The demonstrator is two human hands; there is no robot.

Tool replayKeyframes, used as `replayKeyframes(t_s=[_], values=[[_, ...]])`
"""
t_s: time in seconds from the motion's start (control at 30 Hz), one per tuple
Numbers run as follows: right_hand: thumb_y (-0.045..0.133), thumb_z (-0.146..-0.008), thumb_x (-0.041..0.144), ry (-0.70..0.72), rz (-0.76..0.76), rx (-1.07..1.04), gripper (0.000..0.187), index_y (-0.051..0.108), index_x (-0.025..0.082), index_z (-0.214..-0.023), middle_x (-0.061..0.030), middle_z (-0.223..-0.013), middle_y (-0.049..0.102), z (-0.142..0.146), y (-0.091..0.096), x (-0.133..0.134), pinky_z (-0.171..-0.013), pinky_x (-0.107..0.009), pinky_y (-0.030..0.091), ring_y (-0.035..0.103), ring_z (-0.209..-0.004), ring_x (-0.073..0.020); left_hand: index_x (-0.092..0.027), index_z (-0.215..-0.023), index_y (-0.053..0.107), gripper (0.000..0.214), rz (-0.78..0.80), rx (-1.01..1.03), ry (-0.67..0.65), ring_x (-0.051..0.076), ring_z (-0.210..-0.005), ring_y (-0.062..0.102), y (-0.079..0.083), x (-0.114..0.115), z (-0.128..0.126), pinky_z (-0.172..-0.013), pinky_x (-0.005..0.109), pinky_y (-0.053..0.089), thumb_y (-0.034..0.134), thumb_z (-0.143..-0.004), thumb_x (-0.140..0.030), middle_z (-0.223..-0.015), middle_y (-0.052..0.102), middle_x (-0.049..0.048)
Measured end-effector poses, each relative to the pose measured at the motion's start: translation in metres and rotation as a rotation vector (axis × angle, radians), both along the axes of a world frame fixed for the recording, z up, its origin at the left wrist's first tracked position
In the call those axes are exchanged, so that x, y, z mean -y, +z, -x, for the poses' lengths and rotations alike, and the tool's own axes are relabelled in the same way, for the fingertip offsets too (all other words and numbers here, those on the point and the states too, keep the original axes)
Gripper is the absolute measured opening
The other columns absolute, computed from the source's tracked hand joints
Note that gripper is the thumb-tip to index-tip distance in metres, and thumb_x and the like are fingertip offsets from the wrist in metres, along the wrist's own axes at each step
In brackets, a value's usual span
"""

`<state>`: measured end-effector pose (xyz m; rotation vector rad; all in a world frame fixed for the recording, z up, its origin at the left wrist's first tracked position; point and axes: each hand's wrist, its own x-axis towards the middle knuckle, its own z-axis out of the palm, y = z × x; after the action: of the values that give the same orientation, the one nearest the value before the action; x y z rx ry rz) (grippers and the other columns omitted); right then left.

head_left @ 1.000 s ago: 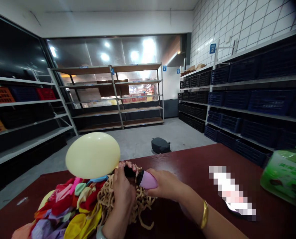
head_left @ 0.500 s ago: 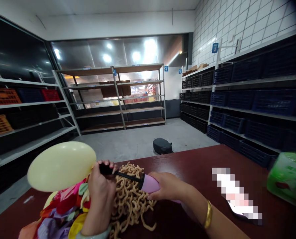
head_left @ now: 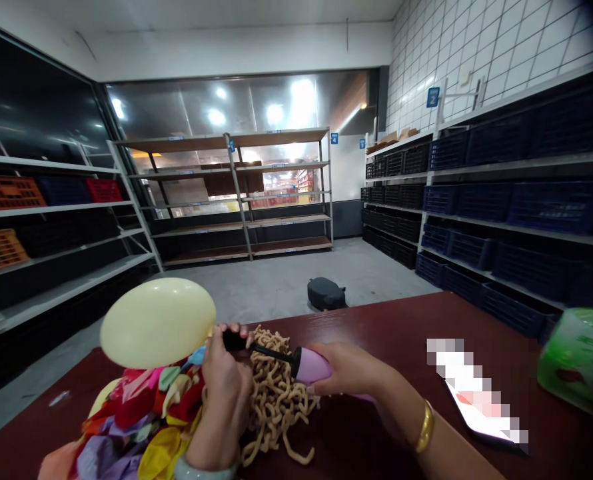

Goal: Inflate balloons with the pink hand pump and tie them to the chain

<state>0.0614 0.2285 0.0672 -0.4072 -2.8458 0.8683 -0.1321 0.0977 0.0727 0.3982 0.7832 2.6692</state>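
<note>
A balloon pump with a pink barrel (head_left: 312, 366) and a black rod stretches between my hands, above the table. My left hand (head_left: 226, 370) is closed around the black end of the pump. From that hand a pale yellow inflated balloon (head_left: 157, 323) extends to the left; its neck is hidden by the fingers. My right hand (head_left: 349, 370) wraps the pink barrel. Below and left of my left wrist lies a heap of flat coloured balloons (head_left: 136, 407). Tan, curly, worm-like pieces (head_left: 281, 407) are piled under the pump, between my arms.
On the dark red table (head_left: 391, 327), a phone (head_left: 481, 407), partly pixelated, lies at the right. A green plastic package (head_left: 576, 360) stands at the right edge. Beyond the table, a dark grey object (head_left: 326, 294) sits on the floor. Shelves with crates (head_left: 476, 247) line the sides.
My left hand and the inflated balloon have moved right, closer to my right hand. Less of the black rod shows between them. My right hand has shifted slightly right.
</note>
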Motion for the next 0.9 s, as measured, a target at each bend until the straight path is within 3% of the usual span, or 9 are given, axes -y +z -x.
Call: replayKeyframes(t_s=[0.27, 0.43, 0.63, 0.9], values=[[0.069, -0.069, 0.059, -0.009, -0.081, -0.082, 0.051, 0.058, 0.027, -0.107, -0.0011, -0.097, 0.069, 0.007, -0.003, 0.009, -0.061, -0.026, 0.035, 0.063, -0.084, -0.0224, -0.019, -0.081, 0.049, 0.020, 0.041, -0.056, -0.103, 0.013, -0.061, 0.050, -0.018, -0.023, -0.046, -0.053, 0.025, 0.041, 0.065, -0.080, -0.031, -0.072, 0.050, -0.0009], [0.070, -0.069, 0.055, -0.038, -0.102, -0.065, 0.052, 0.056, 0.026, -0.111, -0.0020, -0.097, 0.070, 0.012, -0.001, 0.019, -0.060, -0.026, 0.034, 0.064, -0.083, -0.0232, -0.019, -0.079, 0.048, 0.020, 0.034, -0.061, -0.100, 0.012, -0.060, 0.049, -0.013, -0.020, -0.051, -0.052, 0.024, 0.041, 0.063, -0.081, -0.031, -0.070, 0.048, -0.0015], [0.070, -0.069, 0.056, -0.010, 0.029, -0.080, 0.059, 0.055, 0.028, -0.118, -0.0020, -0.102, 0.069, 0.015, 0.000, 0.027, -0.065, -0.026, 0.040, 0.064, -0.087, -0.0230, -0.019, -0.079, 0.048, 0.019, 0.051, -0.083, -0.053, 0.013, -0.057, 0.048, 0.008, -0.004, -0.041, -0.047, 0.024, 0.038, 0.062, -0.081, -0.032, -0.068, 0.048, -0.0012], [0.071, -0.066, 0.060, 0.049, 0.019, -0.025, 0.060, 0.058, 0.028, -0.115, -0.0018, -0.103, 0.069, 0.008, -0.002, 0.019, -0.067, -0.029, 0.041, 0.064, -0.088, -0.0240, -0.020, -0.075, 0.045, 0.015, -0.013, -0.041, 0.061, 0.011, -0.050, 0.043, 0.021, 0.022, 0.009, -0.042, 0.022, 0.034, 0.056, -0.082, -0.027, -0.062, 0.044, -0.0031]])
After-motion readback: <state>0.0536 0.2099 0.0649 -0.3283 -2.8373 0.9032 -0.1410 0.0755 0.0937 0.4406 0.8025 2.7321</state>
